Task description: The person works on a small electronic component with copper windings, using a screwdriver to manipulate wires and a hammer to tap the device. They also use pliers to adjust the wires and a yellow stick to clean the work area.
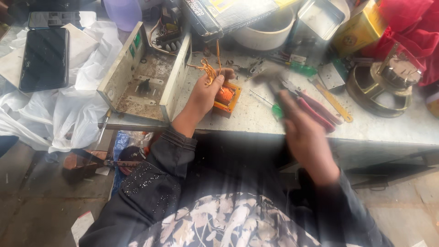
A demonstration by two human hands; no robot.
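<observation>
My left hand (206,91) grips a small orange transformer (227,97) on the grey workbench (393,126), thumb and fingers pinching a tangle of copper wire (208,69) that rises from it. My right hand (304,128) is blurred, raised just above the bench edge to the right of the transformer, fingers together near red-handled pliers (315,110). Whether it holds anything is unclear. A green-handled screwdriver (275,110) lies just left of that hand.
An open metal chassis (137,82) stands left of the transformer. Further left lie a dark phone (44,58) on white plastic sheeting (64,114). A yellow ruler (336,103), round metal part (379,87), white bowl (270,32) and red cloth (416,32) crowd the back right.
</observation>
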